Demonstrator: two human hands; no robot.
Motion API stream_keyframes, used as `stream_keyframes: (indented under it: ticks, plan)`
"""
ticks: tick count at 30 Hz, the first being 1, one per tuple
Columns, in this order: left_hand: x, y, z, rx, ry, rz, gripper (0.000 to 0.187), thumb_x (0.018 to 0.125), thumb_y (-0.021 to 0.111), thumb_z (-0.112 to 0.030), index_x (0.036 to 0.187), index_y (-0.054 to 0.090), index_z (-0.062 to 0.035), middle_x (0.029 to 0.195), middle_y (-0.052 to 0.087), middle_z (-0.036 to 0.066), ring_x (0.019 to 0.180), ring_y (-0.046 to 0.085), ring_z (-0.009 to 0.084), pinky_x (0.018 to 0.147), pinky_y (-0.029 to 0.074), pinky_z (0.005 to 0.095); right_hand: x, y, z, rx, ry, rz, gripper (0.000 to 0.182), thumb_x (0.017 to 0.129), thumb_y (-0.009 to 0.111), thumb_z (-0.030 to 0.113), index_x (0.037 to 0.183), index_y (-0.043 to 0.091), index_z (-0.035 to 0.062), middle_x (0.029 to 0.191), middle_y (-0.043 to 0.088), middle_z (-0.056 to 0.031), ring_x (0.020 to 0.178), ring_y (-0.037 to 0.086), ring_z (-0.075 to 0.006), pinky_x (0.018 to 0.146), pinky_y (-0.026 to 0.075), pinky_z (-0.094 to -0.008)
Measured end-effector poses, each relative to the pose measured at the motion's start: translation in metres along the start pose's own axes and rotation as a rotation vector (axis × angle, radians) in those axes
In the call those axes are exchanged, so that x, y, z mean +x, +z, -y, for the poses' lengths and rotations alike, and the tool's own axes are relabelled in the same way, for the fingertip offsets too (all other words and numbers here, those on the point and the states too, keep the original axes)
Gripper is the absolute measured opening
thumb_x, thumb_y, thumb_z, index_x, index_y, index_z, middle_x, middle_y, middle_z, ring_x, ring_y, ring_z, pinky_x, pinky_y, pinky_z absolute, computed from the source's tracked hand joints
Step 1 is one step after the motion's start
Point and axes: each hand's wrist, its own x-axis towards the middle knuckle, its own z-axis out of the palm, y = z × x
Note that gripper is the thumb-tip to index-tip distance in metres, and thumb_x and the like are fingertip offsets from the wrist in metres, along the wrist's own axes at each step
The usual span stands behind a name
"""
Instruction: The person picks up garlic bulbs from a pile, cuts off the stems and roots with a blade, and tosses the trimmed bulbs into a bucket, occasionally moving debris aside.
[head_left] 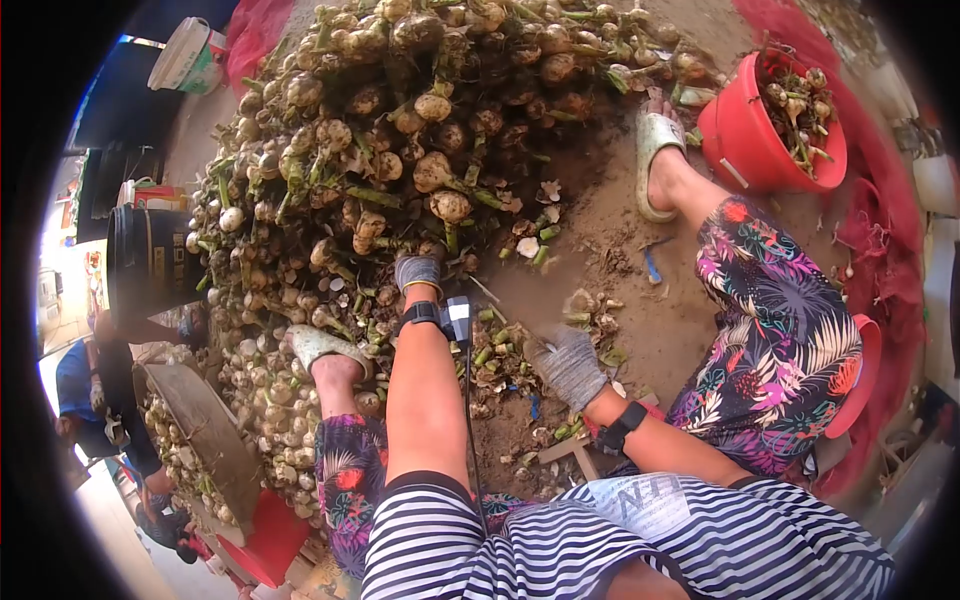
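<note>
Bulbs (pixel 433 172) with stems and dirt on them lie in a big heap from the top centre of the frame down its left side, some pale and clean-looking, others brown with soil. From where I stand, the seated person's left arm comes up from the bottom, almost straight, and the left hand (pixel 417 271), in a grey glove, points away from the body at the near edge of the heap, back of the hand up. Its fingertips are lost among the bulbs, so I can't tell how far it is open or whether it has hold of one. The right arm slants in from the lower right, bent at the elbow, and the right hand (pixel 570 367), gloved too, sits near the centre, fingers pointing to the upper left and looking partly curled. A thin tool (pixel 487 293) runs from near those fingers towards the left hand; blur hides whether they close on it. Cut stem pieces (pixel 487 355) litter the soil between the two hands and below them. The person's feet are set wide apart, in pale clogs (pixel 657 135), and a red bucket (pixel 722 135) with more bulbs in it leans at the upper right, just beside the right foot.
</note>
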Motion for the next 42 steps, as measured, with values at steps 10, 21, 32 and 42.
stream_keyframes:
  ticks: [10,21,32,42]
  plan:
    - [-0.104,0.000,0.105,-0.317,0.967,-0.015,0.035,0.080,0.052,-0.020,0.111,0.045,-0.0048,0.108,0.050,0.012,0.097,0.048,0.0248,0.086,0.037,0.0397,0.003,-0.009,0.018,-0.443,-0.183,0.121,0.018,0.071,0.052,0.022,0.075,0.058,0.0051,0.074,0.058,-0.0156,0.071,0.057,-0.0313,0.063,0.046,-0.0404]
    - [-0.226,-0.033,0.121,0.401,1.277,-0.460,0.027,0.077,0.058,-0.020,0.100,0.053,-0.0069,0.089,0.058,0.005,0.080,0.056,0.0208,0.068,0.047,0.0315,-0.045,-0.056,0.064,-0.468,-0.659,0.031,0.016,0.072,0.052,0.023,0.077,0.058,0.0093,0.062,0.056,-0.0101,0.060,0.058,-0.0254,0.055,0.044,-0.0359]
    - [-0.278,-0.081,0.085,-1.029,0.388,0.078,0.026,0.067,0.070,-0.010,0.087,0.055,-0.0033,0.076,0.057,0.004,0.065,0.053,0.0113,0.062,0.045,0.0213,-0.030,-0.070,0.055,-0.143,-0.083,0.029,0.024,0.073,0.057,0.028,0.080,0.062,0.0060,0.072,0.059,-0.0163,0.069,0.057,-0.0331,0.062,0.045,-0.0396]
    - [-0.304,-0.067,0.083,-1.948,0.206,0.448,0.005,0.075,0.058,-0.004,0.078,0.054,-0.0036,0.066,0.052,0.004,0.065,0.052,0.0171,0.065,0.048,0.0351,-0.048,-0.032,0.082,-0.336,-0.227,0.270,0.019,0.075,0.056,0.022,0.083,0.062,0.0052,0.067,0.057,-0.0147,0.071,0.057,-0.0307,0.061,0.046,-0.0368]
